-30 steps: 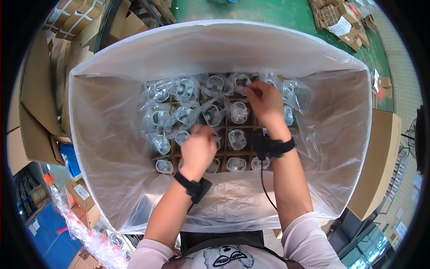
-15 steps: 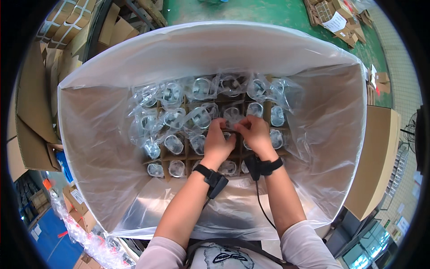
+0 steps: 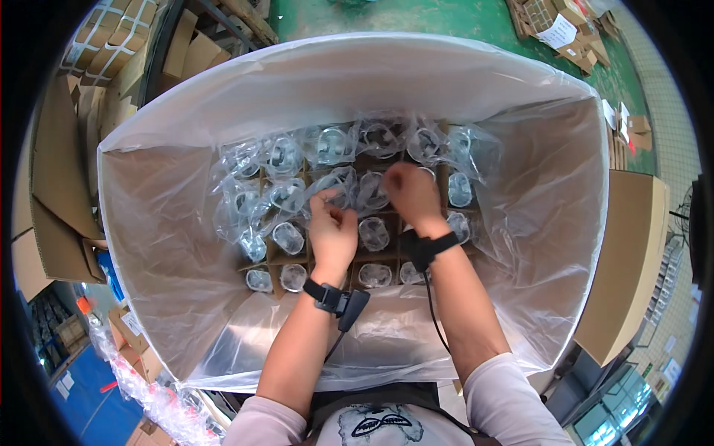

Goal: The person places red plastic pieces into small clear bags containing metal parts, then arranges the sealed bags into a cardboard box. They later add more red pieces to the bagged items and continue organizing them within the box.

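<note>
Several round, silvery, piston-like metal parts in clear plastic bags (image 3: pixel 288 238) sit in the cells of a cardboard divider (image 3: pixel 312 251). My left hand (image 3: pixel 332 232) is over the middle columns, its index finger stretched out against the loose plastic of a bagged part (image 3: pixel 336 186) and its thumb apart. Just right of the bagged part (image 3: pixel 371 192) beside it, my right hand (image 3: pixel 413 197) is curled and slightly blurred; whatever its fingers hold is hidden. It partly covers the bags underneath. A bagged part (image 3: pixel 373 234) shows in its cell between my forearms.
The divider stands inside a large box lined with translucent plastic film (image 3: pixel 171 245), whose rim rises all round. An open carton (image 3: pixel 621 260) stands against the right side. More cartons (image 3: pixel 67 171) crowd the left. Green floor (image 3: pixel 416 16) shows beyond.
My hands have moved apart. The left has shifted left onto the neighbouring bag, and the right has moved slightly up, off the bag where both fingertips met.
</note>
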### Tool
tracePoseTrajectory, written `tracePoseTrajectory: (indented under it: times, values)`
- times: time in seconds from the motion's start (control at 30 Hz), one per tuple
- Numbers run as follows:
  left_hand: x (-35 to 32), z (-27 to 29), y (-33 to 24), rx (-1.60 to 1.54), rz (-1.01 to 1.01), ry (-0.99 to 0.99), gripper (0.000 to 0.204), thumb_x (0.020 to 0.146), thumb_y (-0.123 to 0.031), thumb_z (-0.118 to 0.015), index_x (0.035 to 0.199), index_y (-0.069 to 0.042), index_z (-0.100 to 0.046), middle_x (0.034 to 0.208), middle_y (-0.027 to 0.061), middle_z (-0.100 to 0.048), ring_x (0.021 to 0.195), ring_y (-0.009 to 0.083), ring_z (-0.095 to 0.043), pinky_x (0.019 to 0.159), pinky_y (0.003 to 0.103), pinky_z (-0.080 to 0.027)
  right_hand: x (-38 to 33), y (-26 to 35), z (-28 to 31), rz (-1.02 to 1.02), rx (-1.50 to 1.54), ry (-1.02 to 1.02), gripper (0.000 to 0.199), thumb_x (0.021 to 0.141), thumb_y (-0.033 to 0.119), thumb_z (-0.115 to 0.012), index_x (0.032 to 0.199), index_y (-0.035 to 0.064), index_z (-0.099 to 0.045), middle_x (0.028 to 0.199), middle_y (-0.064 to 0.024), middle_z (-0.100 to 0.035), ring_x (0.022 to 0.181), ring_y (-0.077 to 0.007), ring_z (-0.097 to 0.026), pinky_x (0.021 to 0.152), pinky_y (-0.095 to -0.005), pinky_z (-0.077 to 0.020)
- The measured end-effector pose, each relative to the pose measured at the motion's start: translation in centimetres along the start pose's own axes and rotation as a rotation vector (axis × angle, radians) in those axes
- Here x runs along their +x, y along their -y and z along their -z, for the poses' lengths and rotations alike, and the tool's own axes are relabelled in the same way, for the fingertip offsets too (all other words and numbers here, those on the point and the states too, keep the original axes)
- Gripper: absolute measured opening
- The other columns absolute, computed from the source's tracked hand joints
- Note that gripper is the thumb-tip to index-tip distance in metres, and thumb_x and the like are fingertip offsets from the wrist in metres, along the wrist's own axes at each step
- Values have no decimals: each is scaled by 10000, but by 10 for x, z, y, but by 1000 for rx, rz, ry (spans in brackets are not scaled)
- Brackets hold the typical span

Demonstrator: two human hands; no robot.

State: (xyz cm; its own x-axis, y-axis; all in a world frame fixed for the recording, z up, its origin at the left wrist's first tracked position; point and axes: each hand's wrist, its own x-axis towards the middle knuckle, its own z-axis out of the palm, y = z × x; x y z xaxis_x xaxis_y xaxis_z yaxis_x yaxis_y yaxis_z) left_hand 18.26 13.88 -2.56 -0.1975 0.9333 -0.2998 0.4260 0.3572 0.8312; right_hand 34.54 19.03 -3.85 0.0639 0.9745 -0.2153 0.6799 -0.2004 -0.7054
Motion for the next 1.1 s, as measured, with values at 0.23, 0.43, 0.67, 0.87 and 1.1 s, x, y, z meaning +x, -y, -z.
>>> tracePoseTrajectory:
  times: [0.23,0.43,0.67,0.87,1.1]
  values:
    - [-22,-11,-29,501,-391,196,352,768,-120,-608,1115,-93,-554,978,126,-594,797,364,-640,656,442,-534,8,9,13,21,34,-22,204,748,100,-691,926,12,-645,688,-123,-650,653,-253,-650,629,-353,-501]
    - [-19,2,-37,300,-355,332,162,821,-100,-578,959,-54,-651,934,119,-643,842,344,-634,712,429,-513,3,-49,59,-227,438,-95,160,831,73,-671,974,4,-653,719,-55,-650,656,-75,-606,565,-242,-478]
    - [-23,-74,-47,470,-261,640,366,827,-124,-547,1159,30,-558,1252,192,-542,1004,376,-607,840,426,-506,9,-77,12,-115,-575,166,222,774,166,-610,944,66,-712,903,-181,-685,815,-352,-668,714,-473,-534]
    - [-18,-115,-30,652,-20,698,648,794,-135,-579,1389,-38,-344,1511,155,-285,1064,356,-602,853,452,-507,1,-80,31,-89,-234,203,174,782,155,-601,851,28,-698,848,-193,-681,827,-340,-670,729,-426,-534]
    - [-13,-117,-14,115,-94,236,326,801,-117,-635,1114,-47,-582,1042,191,-647,904,360,-645,733,426,-497,-22,-81,66,-231,258,146,194,783,176,-625,858,2,-667,804,-159,-679,782,-328,-661,704,-387,-509]
